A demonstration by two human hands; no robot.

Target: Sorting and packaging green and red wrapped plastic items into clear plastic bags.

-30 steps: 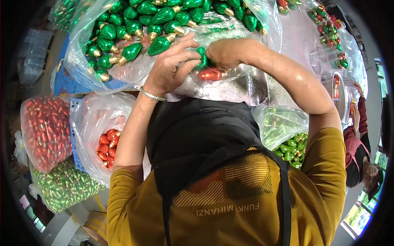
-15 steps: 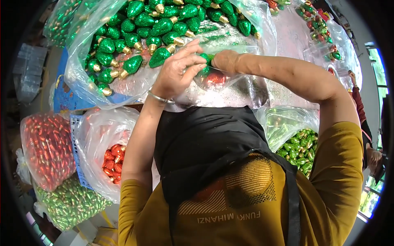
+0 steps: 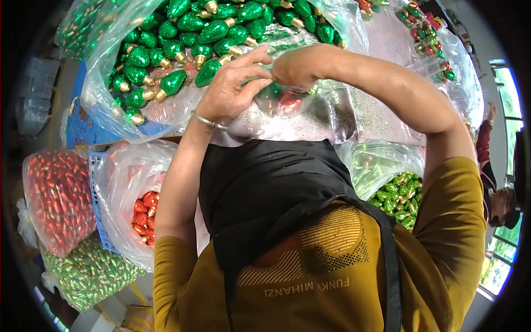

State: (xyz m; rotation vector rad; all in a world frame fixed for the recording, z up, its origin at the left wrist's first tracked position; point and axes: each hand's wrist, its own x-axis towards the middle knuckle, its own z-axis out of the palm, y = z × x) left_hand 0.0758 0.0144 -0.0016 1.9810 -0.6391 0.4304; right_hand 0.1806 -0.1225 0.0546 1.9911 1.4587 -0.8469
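Both my hands are close together over the silvery work surface, at the near edge of the large green glitter bulbs. Between them lies a clear plastic pack with a red bulb showing through it. My left hand curls at the pack's far left side, thumb and fingers bent around its edge. My right hand is bent over the pack's far end, back of the hand upward. Its curled fingers are hidden, as is whatever they hold.
Clear plastic sheeting surrounds the green bulbs. Below the table edge, an open bag holds red bulbs at left, another small green bulbs at right. Filled bags stand far left. Mixed bulb clusters lie far right, near another person.
My right hand has turned over and moved slightly left, closer to my left hand, covering the green bulb seen there before. The whole view has shifted a little.
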